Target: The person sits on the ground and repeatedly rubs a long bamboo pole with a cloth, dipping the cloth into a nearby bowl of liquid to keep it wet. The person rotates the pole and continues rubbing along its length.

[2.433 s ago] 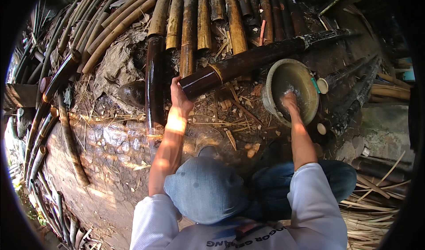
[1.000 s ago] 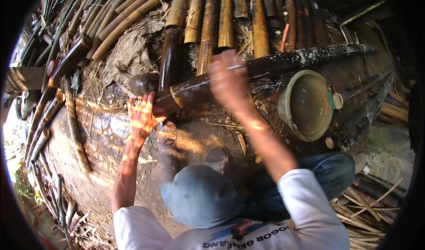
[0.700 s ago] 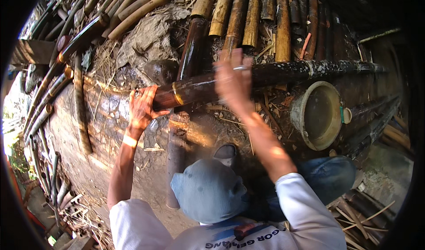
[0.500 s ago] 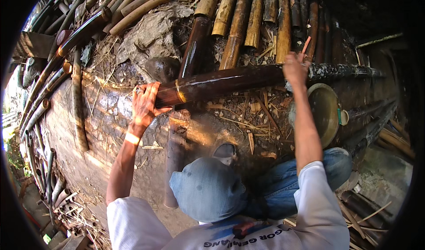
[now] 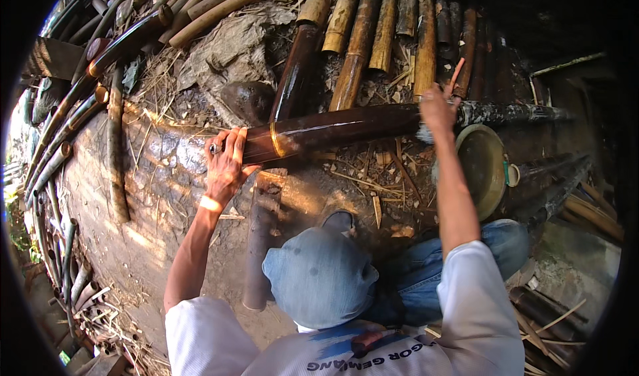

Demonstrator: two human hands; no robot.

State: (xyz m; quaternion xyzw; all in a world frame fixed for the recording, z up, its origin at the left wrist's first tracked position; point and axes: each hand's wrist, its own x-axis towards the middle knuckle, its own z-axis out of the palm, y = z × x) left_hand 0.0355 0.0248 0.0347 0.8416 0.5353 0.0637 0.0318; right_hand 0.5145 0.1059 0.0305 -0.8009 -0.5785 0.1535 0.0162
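Observation:
A thick, dark, wet bamboo pole (image 5: 353,121) lies crosswise in front of me, with a yellowish ring near its left end and whitish suds or residue on its right stretch. My left hand (image 5: 226,160) grips the left end, fingers on top and thumb lower down. Farther right, my right hand (image 5: 439,110) is closed over the pole around what looks like a brush (image 5: 457,74). Its thin orange handle sticks up past the fingers, and a pale bristly patch shows at the pole's near side. The hand hides the brush's middle.
Just right of my right forearm stands a round yellowish basin (image 5: 484,170) with a small green-banded cup (image 5: 512,174) at its rim. Several bamboo poles (image 5: 356,56) lie beyond. More are stacked at left (image 5: 116,143). A crumpled sack (image 5: 229,50) and dark stone (image 5: 246,101) sit behind the pole.
My right hand has shifted slightly left along the pole with the brush. My left hand stays on the pole's end. The whole view has moved a little.

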